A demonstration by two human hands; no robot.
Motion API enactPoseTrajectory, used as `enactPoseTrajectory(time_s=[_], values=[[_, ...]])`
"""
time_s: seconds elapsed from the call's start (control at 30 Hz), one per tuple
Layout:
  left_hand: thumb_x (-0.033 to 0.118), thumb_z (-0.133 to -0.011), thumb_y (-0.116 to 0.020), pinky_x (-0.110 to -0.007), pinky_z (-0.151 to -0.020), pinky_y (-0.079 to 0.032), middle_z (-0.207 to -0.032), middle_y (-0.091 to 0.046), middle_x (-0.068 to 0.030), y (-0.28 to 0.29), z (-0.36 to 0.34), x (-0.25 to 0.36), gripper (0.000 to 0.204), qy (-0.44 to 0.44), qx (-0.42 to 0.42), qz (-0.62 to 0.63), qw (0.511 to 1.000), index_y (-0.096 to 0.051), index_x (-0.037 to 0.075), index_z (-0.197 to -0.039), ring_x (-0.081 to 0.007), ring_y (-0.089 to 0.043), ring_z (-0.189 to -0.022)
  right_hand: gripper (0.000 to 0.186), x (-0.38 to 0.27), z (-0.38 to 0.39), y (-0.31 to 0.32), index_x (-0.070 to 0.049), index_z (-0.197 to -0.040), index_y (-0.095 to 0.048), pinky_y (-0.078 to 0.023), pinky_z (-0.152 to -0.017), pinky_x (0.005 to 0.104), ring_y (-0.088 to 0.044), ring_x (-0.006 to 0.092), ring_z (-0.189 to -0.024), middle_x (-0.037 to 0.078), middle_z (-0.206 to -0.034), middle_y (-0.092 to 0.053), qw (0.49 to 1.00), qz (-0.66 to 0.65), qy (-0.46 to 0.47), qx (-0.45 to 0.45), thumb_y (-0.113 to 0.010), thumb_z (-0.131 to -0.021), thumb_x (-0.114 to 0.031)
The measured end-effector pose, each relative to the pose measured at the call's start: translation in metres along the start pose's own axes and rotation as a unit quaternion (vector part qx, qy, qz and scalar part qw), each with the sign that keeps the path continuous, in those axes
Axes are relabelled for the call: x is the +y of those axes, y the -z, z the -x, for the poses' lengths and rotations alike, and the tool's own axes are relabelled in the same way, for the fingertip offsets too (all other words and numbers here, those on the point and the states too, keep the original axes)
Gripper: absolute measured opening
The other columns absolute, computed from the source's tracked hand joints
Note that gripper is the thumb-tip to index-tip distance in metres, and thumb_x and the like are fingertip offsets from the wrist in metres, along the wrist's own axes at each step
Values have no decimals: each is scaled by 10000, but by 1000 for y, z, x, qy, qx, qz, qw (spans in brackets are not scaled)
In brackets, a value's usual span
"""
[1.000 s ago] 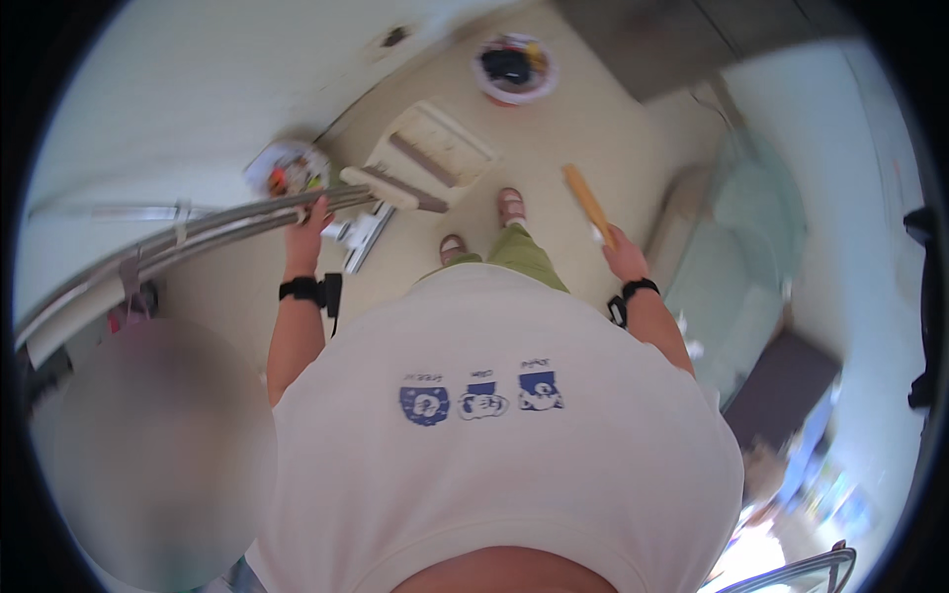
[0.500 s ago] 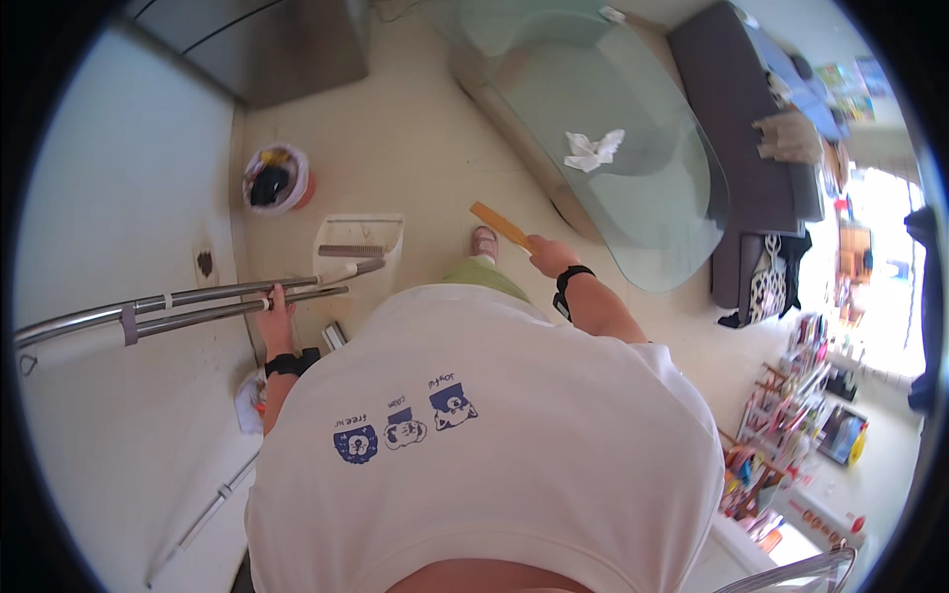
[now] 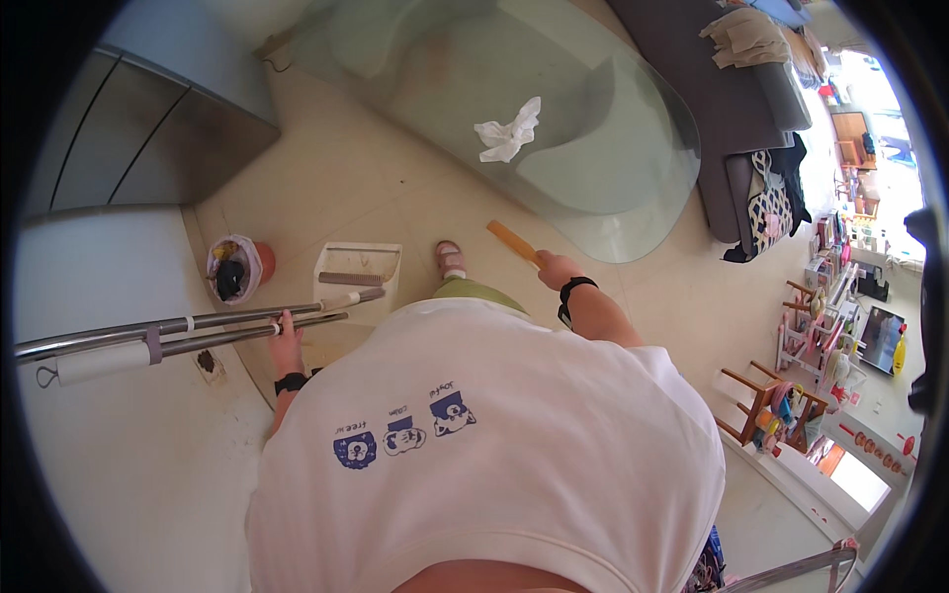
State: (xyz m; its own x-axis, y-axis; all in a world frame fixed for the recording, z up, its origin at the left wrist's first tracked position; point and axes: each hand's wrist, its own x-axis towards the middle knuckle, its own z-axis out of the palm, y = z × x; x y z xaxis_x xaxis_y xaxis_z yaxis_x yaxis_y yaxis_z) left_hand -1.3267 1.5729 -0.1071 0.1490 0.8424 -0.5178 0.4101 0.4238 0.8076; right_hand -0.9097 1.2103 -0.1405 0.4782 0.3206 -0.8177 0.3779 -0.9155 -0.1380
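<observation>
Two long metal poles [image 3: 227,318] run side by side from the left rim toward a white dustpan [image 3: 334,259] with a row of comb teeth on the floor. My left hand [image 3: 288,341] is closed around them near their right-hand ends. A wire loop hangs at the far left of the poles. How they join the dustpan cannot be made out. In my closed right hand [image 3: 560,269] is a flat, narrow orange-yellow strip [image 3: 512,240], pointing forward and left above the floor. The front of one shoe [image 3: 450,257] shows between the dustpan and the strip.
A lined waste bin [image 3: 265,259] stands by the left wall, near a grey cabinet [image 3: 148,138]. Ahead is a glass-topped table [image 3: 613,188] with crumpled white tissue [image 3: 509,130]. A dark sofa [image 3: 682,79] lies beyond; at right stands a wooden stool [image 3: 756,400] with things on it.
The view has turned, so bin, table and sofa sit farther left and more of the cabinet shows. Both hands keep their holds on the poles and the strip.
</observation>
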Motion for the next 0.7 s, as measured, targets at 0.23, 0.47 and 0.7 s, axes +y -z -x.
enactPoseTrajectory(time_s=[0.23,0.47,0.7], values=[[278,-913,-559,-301,-771,-476,-1063,-529,-45,-21,-10,18,343,-53,5,-71,996,-513,56,-1170,-132,-514,-944,555,0,-25,13,-115,-1294,-433,-453,-884,422,-563,340,-1040,188,-1117,-592,999,-23,-19,19,-555,-768,-246],[275,-917,-549,-301,-760,-484,-1026,-549,-52,-27,-21,56,312,-71,0,-106,992,-519,29,-1107,-132,-534,-920,519,-46,-38,19,-86,-1243,-478,-469,-860,426,-576,332,-1017,178,-1101,-602,1000,-15,12,11,-565,-755,-241],[289,-908,-558,-299,-747,-486,-1027,-558,-51,-20,-78,70,320,-104,-81,-127,983,-521,49,-1116,-136,-540,-909,431,-73,-20,-5,-59,-1139,-543,-474,-832,430,-586,341,-976,176,-1032,-622,996,-67,22,51,-581,-745,-228]])
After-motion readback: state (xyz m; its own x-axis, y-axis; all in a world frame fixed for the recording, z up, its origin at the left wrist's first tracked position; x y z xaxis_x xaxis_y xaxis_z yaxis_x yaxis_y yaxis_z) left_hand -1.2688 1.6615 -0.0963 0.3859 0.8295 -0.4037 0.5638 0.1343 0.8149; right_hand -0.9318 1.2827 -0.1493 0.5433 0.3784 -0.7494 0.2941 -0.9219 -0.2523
